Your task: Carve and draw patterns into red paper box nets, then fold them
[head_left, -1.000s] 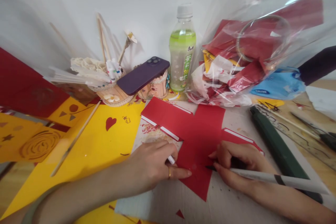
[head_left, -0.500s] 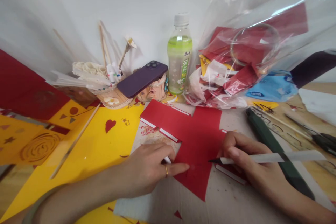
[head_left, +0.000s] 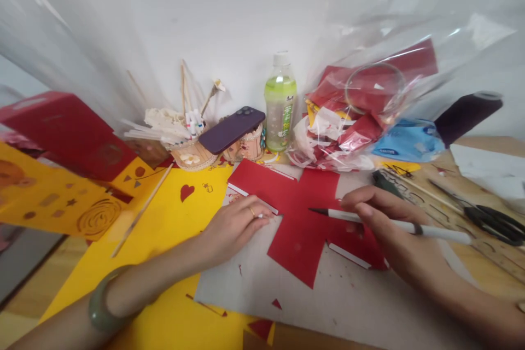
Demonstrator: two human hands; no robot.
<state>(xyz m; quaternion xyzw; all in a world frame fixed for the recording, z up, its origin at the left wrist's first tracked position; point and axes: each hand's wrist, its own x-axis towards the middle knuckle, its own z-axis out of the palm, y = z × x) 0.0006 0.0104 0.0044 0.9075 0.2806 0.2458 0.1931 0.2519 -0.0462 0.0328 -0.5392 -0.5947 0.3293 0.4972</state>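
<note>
The red card lay across the grey board, reaching its far left corner. The right hand was closed round a white pen; the left hand, loosely bent, rested over the board's left edge, its hold unclear to me.

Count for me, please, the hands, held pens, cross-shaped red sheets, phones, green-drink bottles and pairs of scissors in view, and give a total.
Left hand and right hand: 2
White pen, held in the right hand: 1
Cross-shaped red sheet: 1
Purple phone: 1
Green-drink bottle: 1
Scissors: 1 pair
Total: 7
</note>
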